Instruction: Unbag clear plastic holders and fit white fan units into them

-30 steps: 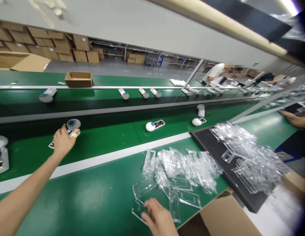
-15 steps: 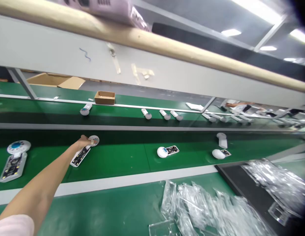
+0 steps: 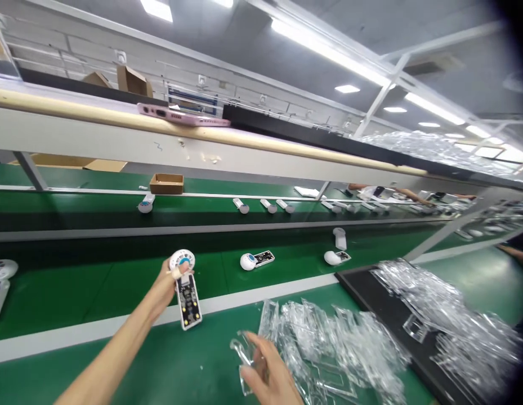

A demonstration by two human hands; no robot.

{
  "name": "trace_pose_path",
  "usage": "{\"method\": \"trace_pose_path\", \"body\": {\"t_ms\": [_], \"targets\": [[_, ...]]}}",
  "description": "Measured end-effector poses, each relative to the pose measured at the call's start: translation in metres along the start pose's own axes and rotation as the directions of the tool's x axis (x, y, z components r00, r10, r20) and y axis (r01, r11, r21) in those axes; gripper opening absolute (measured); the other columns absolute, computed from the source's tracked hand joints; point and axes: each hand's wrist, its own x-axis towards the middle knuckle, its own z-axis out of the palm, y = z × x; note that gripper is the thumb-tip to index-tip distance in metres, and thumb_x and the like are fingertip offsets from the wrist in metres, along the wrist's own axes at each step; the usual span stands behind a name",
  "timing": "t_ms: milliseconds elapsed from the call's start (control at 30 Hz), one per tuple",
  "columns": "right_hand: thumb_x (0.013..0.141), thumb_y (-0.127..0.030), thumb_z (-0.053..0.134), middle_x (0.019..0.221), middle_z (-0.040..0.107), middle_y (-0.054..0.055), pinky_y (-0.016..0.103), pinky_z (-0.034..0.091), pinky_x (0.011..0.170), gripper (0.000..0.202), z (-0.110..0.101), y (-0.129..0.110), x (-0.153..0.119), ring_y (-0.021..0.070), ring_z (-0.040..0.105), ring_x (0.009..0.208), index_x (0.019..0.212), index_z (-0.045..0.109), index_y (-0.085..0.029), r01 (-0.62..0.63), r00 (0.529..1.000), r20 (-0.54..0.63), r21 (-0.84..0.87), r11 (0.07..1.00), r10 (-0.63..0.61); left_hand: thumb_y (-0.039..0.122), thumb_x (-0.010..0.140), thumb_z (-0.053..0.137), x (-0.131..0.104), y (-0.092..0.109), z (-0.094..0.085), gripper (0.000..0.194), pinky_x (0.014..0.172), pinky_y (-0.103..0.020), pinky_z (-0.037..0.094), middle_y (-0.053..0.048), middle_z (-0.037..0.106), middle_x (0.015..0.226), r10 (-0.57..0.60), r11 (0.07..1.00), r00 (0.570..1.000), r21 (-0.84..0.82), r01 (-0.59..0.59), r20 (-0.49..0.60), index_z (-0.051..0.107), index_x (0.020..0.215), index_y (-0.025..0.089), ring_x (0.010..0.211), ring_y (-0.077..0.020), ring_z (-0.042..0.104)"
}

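My left hand (image 3: 166, 284) is closed around the neck of a white round-headed device (image 3: 187, 304), thumb on its head beside a blue ring. The device's long body points down toward me, its dark circuit board with yellow spots facing up. It is raised above the pale strip at the belt's near edge. In my right hand (image 3: 272, 371) is a clear plastic cover (image 3: 244, 357), gripped between thumb and fingers and slightly blurred. That hand is just left of a heap of similar clear plastic covers (image 3: 329, 337) on the green worktop.
More round-headed devices (image 3: 248, 261) lie along the green belt (image 3: 138, 270). A black tray (image 3: 392, 315) with clear plastic parts stands at right. A small cardboard box (image 3: 167, 184) is on the far side. Overhead runs a shelf edge (image 3: 244, 152) carrying a pink phone (image 3: 183, 115).
My left hand has lifted the device off the belt and brought it nearer, turning its body toward me. My right hand has come into view with a clear cover. The view has tilted upward.
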Motion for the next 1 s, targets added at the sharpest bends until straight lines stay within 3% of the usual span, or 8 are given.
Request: {"method": "trace_pose_path", "body": {"t_ms": [167, 333, 500, 700, 767, 867, 933, 1000], "targets": [[0.078, -0.029, 0.057, 0.096, 0.056, 0.006, 0.034, 0.05, 0.077, 0.046, -0.01, -0.042, 0.031, 0.0234, 0.058, 0.089, 0.124, 0.054, -0.026, 0.142, 0.99, -0.007, -0.11, 0.984, -0.144, 0.043, 0.069, 0.071, -0.072, -0.001, 0.071, 0.05, 0.075, -0.031, 0.05, -0.007, 0.064, 0.095, -0.192, 0.831, 0.974, -0.508, 0.226, 0.119, 0.053, 0.109, 0.02, 0.086, -0.0206, 0.064], [0.084, -0.03, 0.051, 0.093, 0.053, 0.008, 0.036, 0.051, 0.062, 0.051, 0.002, -0.025, 0.034, 0.026, 0.057, 0.083, 0.134, 0.044, -0.026, 0.231, 0.968, -0.043, -0.229, 0.945, -0.247, 0.045, 0.072, 0.07, -0.108, 0.001, 0.112, 0.055, 0.077, -0.029, 0.049, -0.005, 0.064, 0.1, -0.163, 0.857, 0.981, -0.477, 0.192, 0.102, 0.05, 0.118, 0.024, 0.093, -0.021, 0.062], [0.09, -0.034, 0.044, 0.113, 0.054, 0.013, 0.044, 0.05, 0.076, 0.054, 0.019, 0.006, 0.029, 0.0315, 0.056, 0.099, 0.142, 0.031, -0.03, 0.294, 0.94, -0.102, -0.25, 0.923, -0.327, 0.044, 0.068, 0.073, -0.118, 0.0, 0.134, 0.066, 0.079, -0.031, 0.05, -0.007, 0.064, 0.106, -0.195, 0.891, 0.975, -0.436, 0.13, -0.108, 0.045, 0.125, 0.027, 0.096, -0.0225, 0.063], [0.09, -0.03, 0.043, 0.096, 0.058, 0.007, 0.035, 0.05, 0.061, 0.063, 0.006, 0.023, 0.031, 0.0256, 0.063, 0.078, 0.147, 0.014, -0.034, 0.278, 0.96, 0.073, -0.229, 0.933, -0.269, 0.042, 0.066, 0.075, -0.123, -0.006, 0.142, 0.062, 0.081, -0.032, 0.05, -0.007, 0.066, 0.103, -0.18, 0.859, 0.976, -0.504, 0.094, -0.125, 0.051, 0.121, 0.024, 0.097, -0.0227, 0.063], [0.09, -0.03, 0.046, 0.094, 0.057, 0.006, 0.037, 0.05, 0.069, 0.062, -0.006, 0.016, 0.035, 0.0248, 0.061, 0.082, 0.146, 0.018, -0.035, 0.335, 0.94, 0.135, -0.211, 0.918, -0.312, 0.042, 0.066, 0.076, -0.126, -0.01, 0.136, 0.06, 0.081, -0.031, 0.049, -0.008, 0.066, 0.104, -0.161, 0.861, 0.985, -0.496, 0.115, -0.053, 0.055, 0.117, 0.02, 0.098, -0.0234, 0.062], [0.088, -0.029, 0.052, 0.1, 0.057, 0.006, 0.043, 0.047, 0.083, 0.062, -0.016, -0.003, 0.035, 0.0261, 0.057, 0.094, 0.143, 0.027, -0.037, 0.413, 0.905, 0.201, -0.209, 0.886, -0.375, 0.044, 0.063, 0.077, -0.132, -0.017, 0.119, 0.056, 0.077, -0.031, 0.05, -0.011, 0.068, 0.101, -0.268, 0.867, 0.958, -0.408, 0.286, 0.103, 0.061, 0.108, 0.013, 0.096, -0.0256, 0.062], [0.085, -0.03, 0.056, 0.102, 0.056, 0.007, 0.044, 0.045, 0.087, 0.058, -0.012, -0.016, 0.029, 0.0259, 0.055, 0.097, 0.139, 0.035, -0.037, 0.411, 0.903, 0.215, -0.171, 0.896, -0.373, 0.046, 0.063, 0.076, -0.138, -0.02, 0.106, 0.056, 0.076, -0.032, 0.05, -0.012, 0.068, 0.099, -0.331, 0.879, 0.94, -0.338, 0.338, 0.08, 0.062, 0.105, 0.013, 0.096, -0.0274, 0.062], [0.086, -0.031, 0.052, 0.107, 0.055, 0.006, 0.04, 0.044, 0.088, 0.049, 0.002, -0.026, 0.024, 0.0237, 0.054, 0.1, 0.135, 0.043, -0.033, 0.313, 0.942, 0.142, -0.036, 0.949, -0.305, 0.047, 0.062, 0.076, -0.146, -0.021, 0.094, 0.055, 0.078, -0.034, 0.05, -0.011, 0.067, 0.103, -0.3, 0.92, 0.953, -0.276, 0.277, -0.044, 0.062, 0.104, 0.015, 0.1, -0.0285, 0.061]]}}
